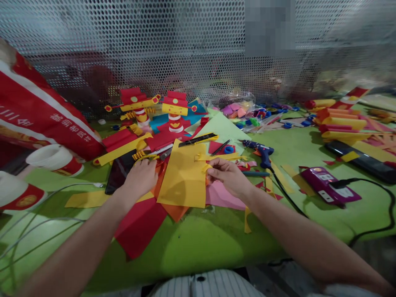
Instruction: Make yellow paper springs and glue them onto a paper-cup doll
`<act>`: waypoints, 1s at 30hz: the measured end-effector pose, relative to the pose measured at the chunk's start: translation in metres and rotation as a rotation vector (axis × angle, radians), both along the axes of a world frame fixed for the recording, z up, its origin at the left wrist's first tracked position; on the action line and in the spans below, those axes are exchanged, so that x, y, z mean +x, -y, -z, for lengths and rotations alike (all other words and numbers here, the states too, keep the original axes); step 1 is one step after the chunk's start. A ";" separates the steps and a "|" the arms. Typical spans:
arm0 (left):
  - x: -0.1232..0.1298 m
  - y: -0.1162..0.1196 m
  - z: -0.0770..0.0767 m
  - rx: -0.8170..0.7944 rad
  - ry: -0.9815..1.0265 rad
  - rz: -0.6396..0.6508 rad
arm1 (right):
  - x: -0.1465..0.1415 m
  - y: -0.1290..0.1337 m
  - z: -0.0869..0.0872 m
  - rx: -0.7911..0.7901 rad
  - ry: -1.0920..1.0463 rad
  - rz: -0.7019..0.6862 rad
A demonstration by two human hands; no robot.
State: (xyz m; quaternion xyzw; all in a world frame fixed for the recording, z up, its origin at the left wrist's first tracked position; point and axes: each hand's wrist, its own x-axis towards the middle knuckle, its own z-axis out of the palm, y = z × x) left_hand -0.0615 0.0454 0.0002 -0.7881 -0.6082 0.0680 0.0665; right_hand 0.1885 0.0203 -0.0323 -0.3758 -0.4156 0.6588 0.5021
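Observation:
My left hand (142, 176) is closed at the yellow handles of a pair of scissors (151, 156); its fingertips are mostly hidden. Between the thumb and fingers of my right hand (227, 175), a small piece of yellow paper (206, 168) is pinched. A large yellow sheet (184, 181) lies between my hands, over orange, red and pink paper. A narrow yellow strip (218, 157) rests just beyond my right hand. Farther back stand two paper figures (175, 109) with red hats, made on paper cups.
A blue glue gun (261, 152) lies on the green table (185, 243), its cord running toward me. To the right sits a purple power strip (329, 185). White paper cups (55, 159), a dark phone (119, 171) and a red bag (40, 103) are at the left.

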 end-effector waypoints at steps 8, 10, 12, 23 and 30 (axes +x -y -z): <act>0.001 -0.017 -0.006 -0.139 0.006 -0.148 | -0.002 0.000 -0.003 0.019 -0.070 0.056; -0.005 -0.011 -0.019 -0.141 0.017 -0.210 | -0.002 -0.001 -0.003 0.025 -0.084 0.084; -0.015 -0.002 -0.034 -0.064 0.022 -0.232 | -0.001 -0.003 -0.004 0.024 -0.096 0.113; 0.016 0.022 -0.024 -0.056 0.386 0.427 | 0.001 -0.006 -0.008 0.042 -0.221 0.262; 0.044 0.024 -0.021 -0.168 0.347 0.448 | 0.001 -0.006 -0.010 0.096 -0.194 0.292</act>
